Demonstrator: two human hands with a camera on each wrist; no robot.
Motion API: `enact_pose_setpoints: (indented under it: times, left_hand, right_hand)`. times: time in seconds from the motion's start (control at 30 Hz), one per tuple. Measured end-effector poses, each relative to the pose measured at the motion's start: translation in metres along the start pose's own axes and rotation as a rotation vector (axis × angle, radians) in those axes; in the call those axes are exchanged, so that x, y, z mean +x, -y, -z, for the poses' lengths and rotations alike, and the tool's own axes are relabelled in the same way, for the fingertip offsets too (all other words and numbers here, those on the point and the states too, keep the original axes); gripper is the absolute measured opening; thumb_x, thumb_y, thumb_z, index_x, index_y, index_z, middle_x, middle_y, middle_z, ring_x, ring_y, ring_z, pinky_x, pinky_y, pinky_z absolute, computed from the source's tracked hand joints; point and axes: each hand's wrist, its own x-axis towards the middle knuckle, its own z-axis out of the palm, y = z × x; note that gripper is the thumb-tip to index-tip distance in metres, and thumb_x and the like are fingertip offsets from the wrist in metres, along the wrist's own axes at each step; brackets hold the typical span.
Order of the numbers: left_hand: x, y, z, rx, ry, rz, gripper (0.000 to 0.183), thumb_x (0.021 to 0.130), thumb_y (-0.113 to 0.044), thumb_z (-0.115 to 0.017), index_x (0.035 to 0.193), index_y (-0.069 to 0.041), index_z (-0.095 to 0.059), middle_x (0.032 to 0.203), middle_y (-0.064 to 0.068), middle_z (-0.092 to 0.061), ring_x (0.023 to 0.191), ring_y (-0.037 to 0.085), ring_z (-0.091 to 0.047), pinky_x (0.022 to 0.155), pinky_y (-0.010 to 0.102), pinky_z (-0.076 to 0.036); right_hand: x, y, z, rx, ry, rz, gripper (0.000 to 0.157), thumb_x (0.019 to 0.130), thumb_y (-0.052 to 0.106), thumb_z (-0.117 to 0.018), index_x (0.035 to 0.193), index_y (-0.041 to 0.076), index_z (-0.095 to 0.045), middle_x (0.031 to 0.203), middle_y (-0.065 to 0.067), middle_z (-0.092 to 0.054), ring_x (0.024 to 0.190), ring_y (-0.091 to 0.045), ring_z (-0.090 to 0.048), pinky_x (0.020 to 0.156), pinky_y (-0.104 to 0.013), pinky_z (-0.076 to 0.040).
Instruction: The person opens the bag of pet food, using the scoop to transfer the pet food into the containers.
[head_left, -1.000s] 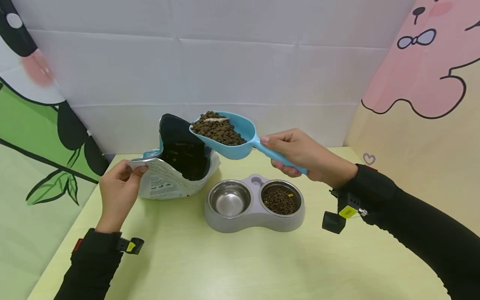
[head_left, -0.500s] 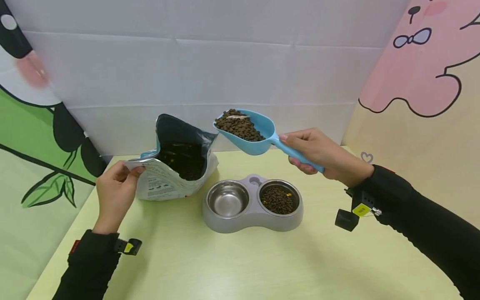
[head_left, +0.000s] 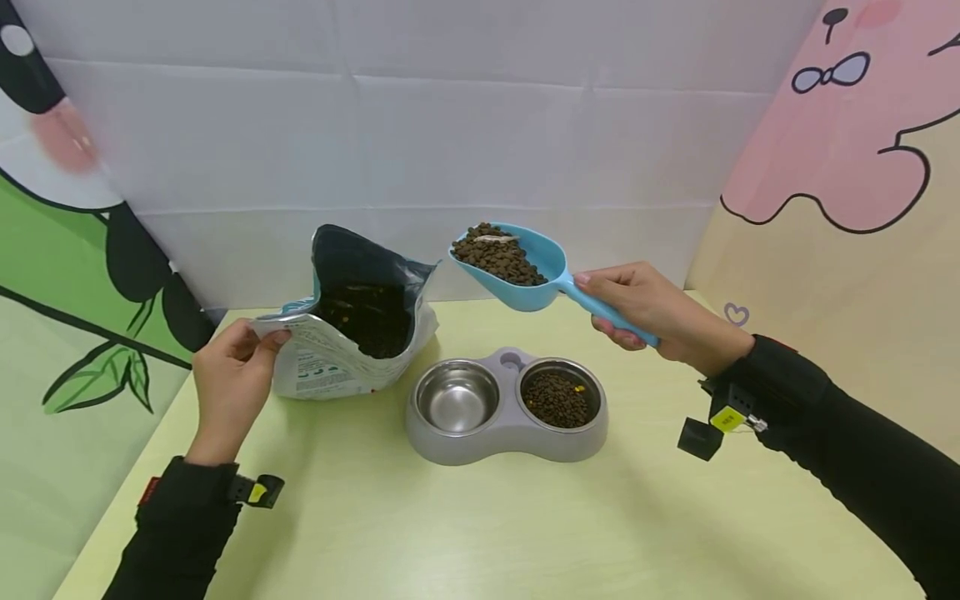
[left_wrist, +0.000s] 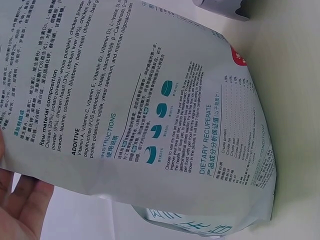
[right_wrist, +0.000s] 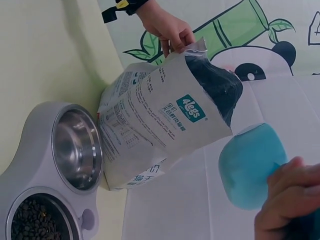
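My right hand [head_left: 637, 308] grips the handle of a light blue scoop [head_left: 553, 254], heaped with brown kibble [head_left: 498, 254] and a pale strip on top. The scoop hangs in the air behind and above the double pet bowl [head_left: 507, 433]. With my left hand [head_left: 234, 379] I pinch the top edge of an open pet food bag [head_left: 330, 367], its dark mouth facing up with kibble inside. In the right wrist view the scoop [right_wrist: 252, 167] shows its underside, apart from the bag [right_wrist: 150, 120]. Printed text covers the bag [left_wrist: 150, 115] in the left wrist view.
The grey bowl stand holds two steel bowls: the left bowl [head_left: 457, 398] is bare metal, and the right one holds kibble [head_left: 557, 400] with yellow bits. A pale wooden table [head_left: 450, 533] carries everything. Behind it rises a white wall covering [head_left: 480, 142].
The loaded scoop has moved right, from over the bag's mouth to beyond the bag, slowing in the last half second. My left hand keeps its hold on the bag.
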Motion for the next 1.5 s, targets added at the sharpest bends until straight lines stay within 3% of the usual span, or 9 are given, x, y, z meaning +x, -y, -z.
enact_pose_setpoints:
  times: [0.23, 0.7, 1.1, 1.5]
  left_hand:
    - [0.000, -0.001, 0.000, -0.004, 0.003, 0.003, 0.020, 0.085, -0.016, -0.063, 0.103, -0.007, -0.063, 0.096, 0.010, -0.065, 0.084, -0.004, -0.055, 0.068, 0.014, -0.040]
    - [-0.001, 0.002, 0.001, 0.001, 0.012, 0.017, 0.022, 0.085, -0.016, -0.063, 0.105, -0.009, -0.063, 0.097, 0.011, -0.065, 0.084, -0.004, -0.055, 0.072, 0.013, -0.041]
    - [0.000, 0.002, 0.001, -0.010, 0.015, 0.007, 0.022, 0.084, -0.013, -0.064, 0.105, -0.009, -0.063, 0.099, 0.009, -0.065, 0.086, -0.002, -0.056, 0.074, 0.013, -0.042]
    - [0.000, 0.003, 0.000, 0.005, 0.020, 0.003, 0.021, 0.084, -0.014, -0.063, 0.103, -0.008, -0.062, 0.099, 0.008, -0.065, 0.087, -0.004, -0.055, 0.076, 0.013, -0.042]
  right_hand:
    - [0.002, -0.014, 0.008, -0.021, -0.028, -0.041, 0.042, 0.090, 0.043, -0.051, 0.116, 0.010, -0.054, 0.060, -0.003, -0.047, 0.042, -0.009, -0.036, 0.039, -0.020, -0.030]
    - [0.008, -0.067, 0.010, -0.031, -0.001, -0.134, 0.041, 0.088, 0.045, -0.053, 0.108, 0.009, -0.058, 0.059, -0.004, -0.046, 0.043, -0.011, -0.036, 0.039, -0.020, -0.030]
    - [0.014, -0.089, 0.003, -0.047, 0.083, -0.129, 0.036, 0.090, 0.041, -0.053, 0.117, 0.018, -0.057, 0.057, -0.005, -0.044, 0.042, -0.013, -0.033, 0.039, -0.022, -0.027]
    - [0.025, -0.098, -0.003, -0.089, 0.191, -0.129, 0.035, 0.089, 0.042, -0.053, 0.111, 0.016, -0.060, 0.057, -0.005, -0.041, 0.041, -0.014, -0.031, 0.038, -0.023, -0.026]
